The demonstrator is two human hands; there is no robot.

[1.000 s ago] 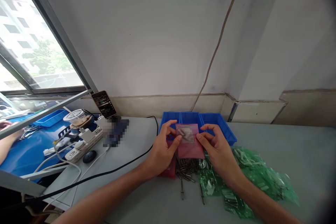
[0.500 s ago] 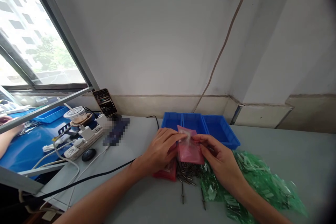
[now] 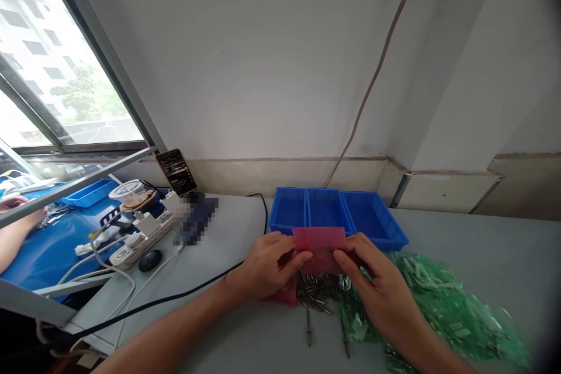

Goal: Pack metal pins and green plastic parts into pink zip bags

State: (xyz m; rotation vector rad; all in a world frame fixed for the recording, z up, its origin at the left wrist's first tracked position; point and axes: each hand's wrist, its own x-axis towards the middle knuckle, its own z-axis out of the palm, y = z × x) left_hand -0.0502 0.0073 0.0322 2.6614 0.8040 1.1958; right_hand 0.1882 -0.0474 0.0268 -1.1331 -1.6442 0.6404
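Pink bag point(image 3: 319, 238) pinched at its left side by left hand point(image 3: 267, 266), right side by right hand point(image 3: 377, 274), raised over table point(image 3: 236, 330), short of blue trays point(image 3: 287, 210) along its far edge. Uneven pull might tear it; loose pinch could drop it onto metal pins point(image 3: 319, 292) below.

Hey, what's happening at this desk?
A person is holding a pink plastic bag above the desk, with the left hand pinching one side and the right hand the other. Below it is a pile of small metal rods, with green plastic bags to the right. Three blue bins stand behind, near the wall.
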